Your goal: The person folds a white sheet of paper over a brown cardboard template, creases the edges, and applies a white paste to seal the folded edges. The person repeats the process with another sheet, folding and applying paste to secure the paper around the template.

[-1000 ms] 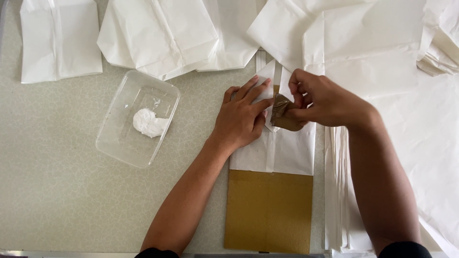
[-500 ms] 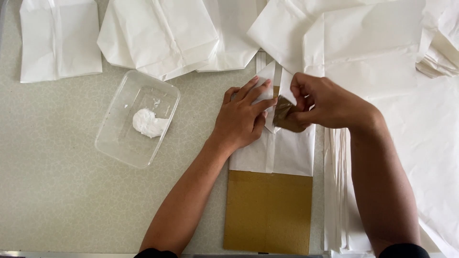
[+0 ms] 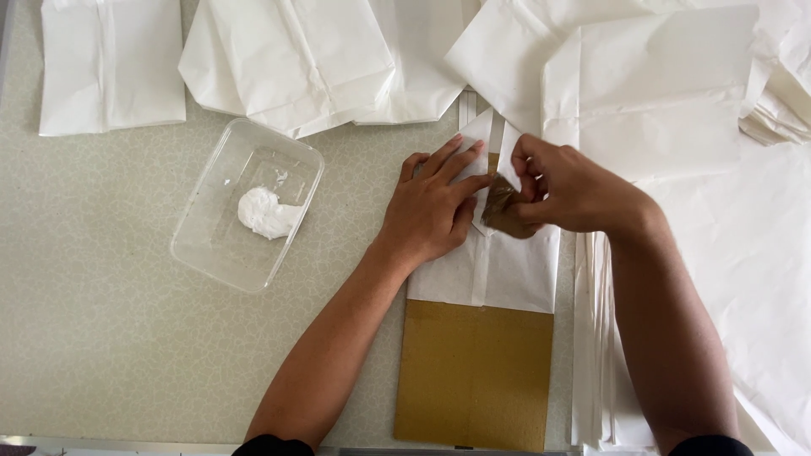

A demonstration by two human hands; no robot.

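A white paper bag (image 3: 490, 270) lies flat on the desk, slipped over a brown cardboard sheet (image 3: 475, 376) that sticks out of its near end. At its far end the bottom flaps (image 3: 483, 139) are folded open into white points, showing brown cardboard between them.

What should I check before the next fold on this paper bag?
1. Left hand pressing flat on the white paper bag: ok.
2. Right hand fingers pinching the white end flap: ok.
3. Brown cardboard sheet sticking out of the bag's near end: ok.
4. White paste present in the clear plastic tray: ok.
5. Paste on the flap: cannot tell.
6. Tray apart from the bag: ok.
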